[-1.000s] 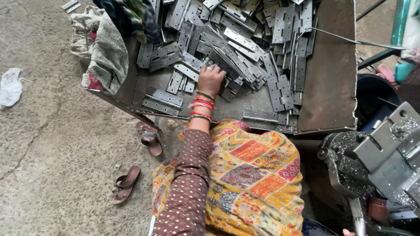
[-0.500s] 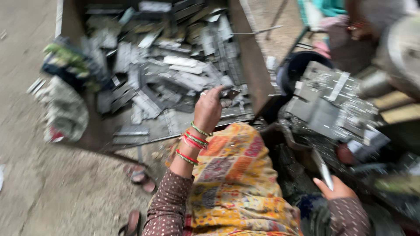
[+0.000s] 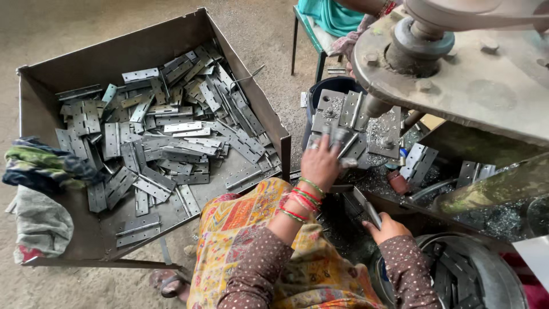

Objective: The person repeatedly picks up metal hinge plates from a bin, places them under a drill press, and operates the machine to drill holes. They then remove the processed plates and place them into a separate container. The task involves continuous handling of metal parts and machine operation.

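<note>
Bare concrete floor is seen beneath a large open sheet-metal tray, in which a heap of flat grey steel hinge plates is piled. Crumpled multicoloured rags are draped over the tray's left wall. To the right, a heavy grey press machine is seen, with a small work bed beneath its ram.

The left hand, ringed at the wrist by red and green bangles, is stretched onto the work bed. Its fingers are spread slightly and laid flat over a grey hinge plate there; whether the plate is gripped or merely pressed cannot be told. The right hand is closed around a slim metal lever handle just below the bed, its fingers curled fully about it. A round metal tub holding more dark plates is seen beside the right forearm.

Half a second earlier, the left hand was reaching over the tray's plates; it has since been moved across to the press bed. The right hand was already at the lever then, and it is still held there.
</note>
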